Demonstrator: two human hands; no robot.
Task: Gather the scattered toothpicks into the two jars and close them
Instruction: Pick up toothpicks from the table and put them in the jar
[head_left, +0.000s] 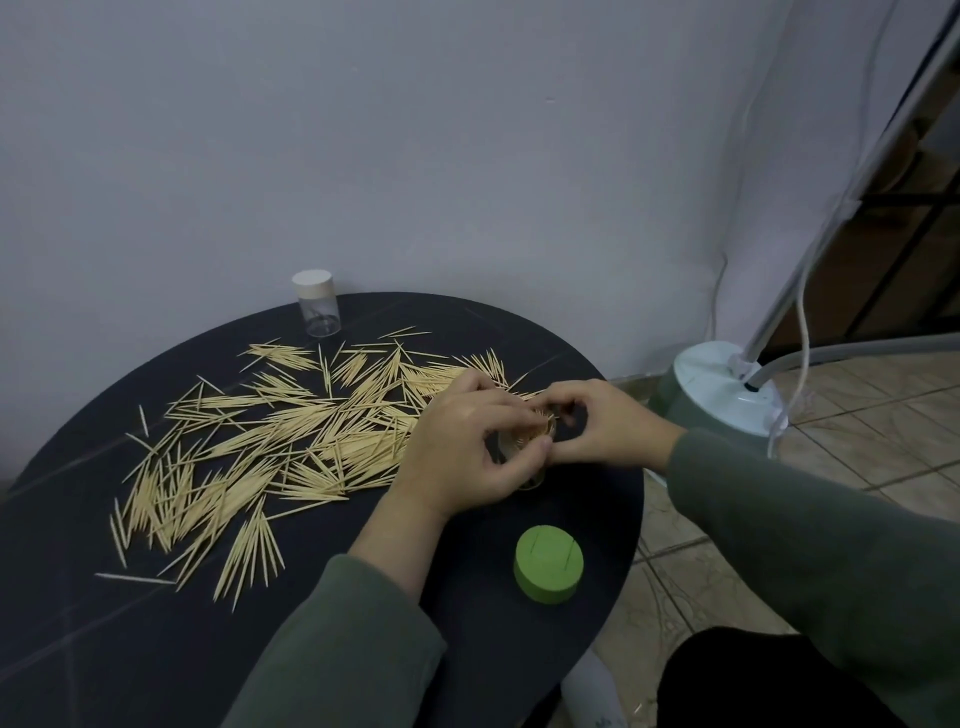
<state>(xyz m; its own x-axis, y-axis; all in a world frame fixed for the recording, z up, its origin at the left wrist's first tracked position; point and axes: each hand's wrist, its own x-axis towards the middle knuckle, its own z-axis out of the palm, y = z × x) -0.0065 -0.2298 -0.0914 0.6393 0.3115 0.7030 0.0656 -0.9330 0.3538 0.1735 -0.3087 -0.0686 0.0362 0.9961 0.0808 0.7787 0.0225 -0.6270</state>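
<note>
Both hands work over a small clear plastic jar (524, 457) standing near the right edge of the round black worktop (78, 649), its mouth already bristling with pale sticks. The left hand (462, 452) curls round the jar's near side, thumb and fingers gripping it. The right hand (587, 423) pinches at the toothpick tips at the mouth, fingers bent; exactly how many sticks it holds cannot be told.

To do this step well, the person would likely keep the jar upright and steady with the left hand and feed the sticks in parallel, points aligned, so that none jam crosswise across the opening.

The scattered pale wooden toothpicks (249, 452) lie in a broad spread across the middle and left of the worktop, just beside the left hand and reaching under its knuckles. A round green lid (548, 569) rests near the front right edge, apart from the jar. A second clear jar with a white cap (315, 304) stands at the back edge, well apart from both hands and seemingly almost empty.
</note>
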